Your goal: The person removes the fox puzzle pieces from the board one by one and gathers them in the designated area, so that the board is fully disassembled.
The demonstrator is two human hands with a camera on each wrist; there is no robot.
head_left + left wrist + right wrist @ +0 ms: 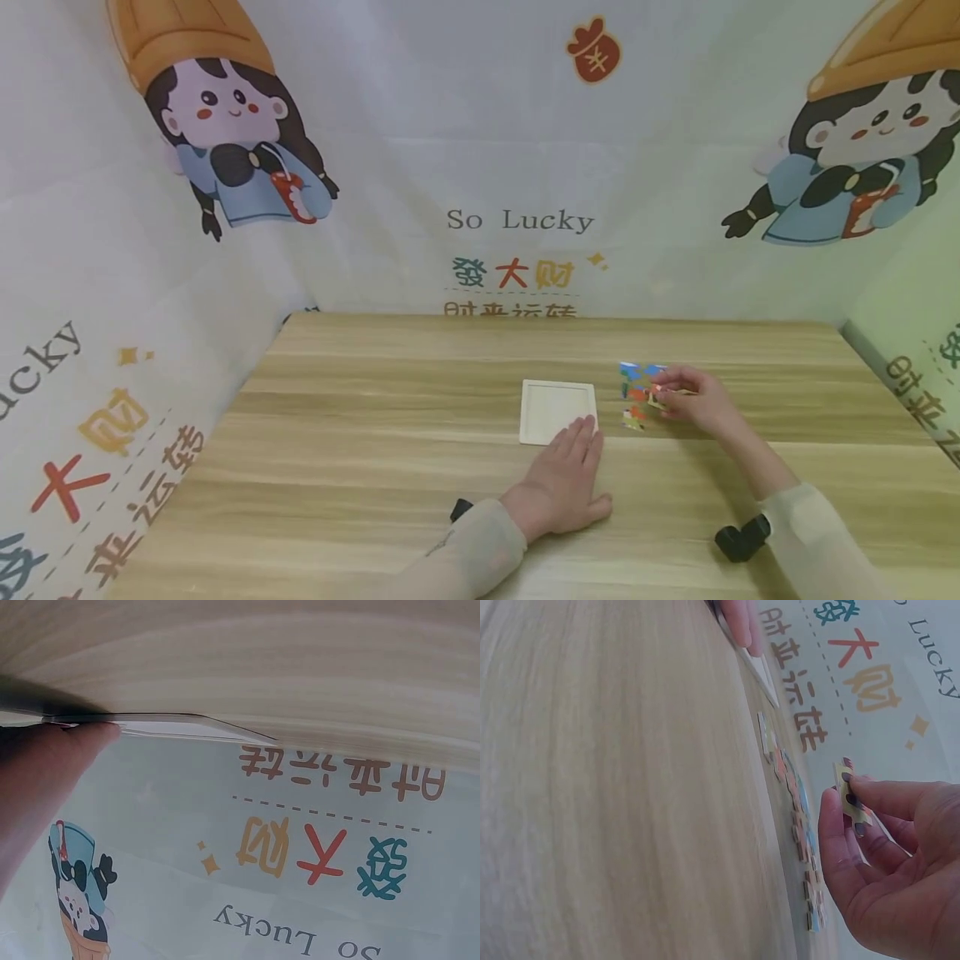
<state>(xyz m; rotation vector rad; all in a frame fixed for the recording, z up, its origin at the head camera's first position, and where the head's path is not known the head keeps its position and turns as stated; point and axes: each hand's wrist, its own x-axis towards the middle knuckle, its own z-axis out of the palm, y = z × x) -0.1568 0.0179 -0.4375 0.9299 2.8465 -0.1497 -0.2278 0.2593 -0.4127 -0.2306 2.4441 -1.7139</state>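
Observation:
In the head view a square, pale puzzle frame [553,408] with a raised rim lies on the table. My left hand [564,479] lies palm down with straight fingers, their tips resting on the frame's lower right corner. To the right, my right hand [699,403] pinches a puzzle piece [850,796] between thumb and fingers, held above the table in the right wrist view. Several colourful puzzle pieces [633,417] in blue, orange and green lie on the table just left of that hand, some partly hidden behind its fingers.
The wood-grain table [360,433] reaches back to a printed cloth backdrop [390,183] with cartoon figures and lettering. Black wrist devices [741,538] show at both sleeves, close over the tabletop.

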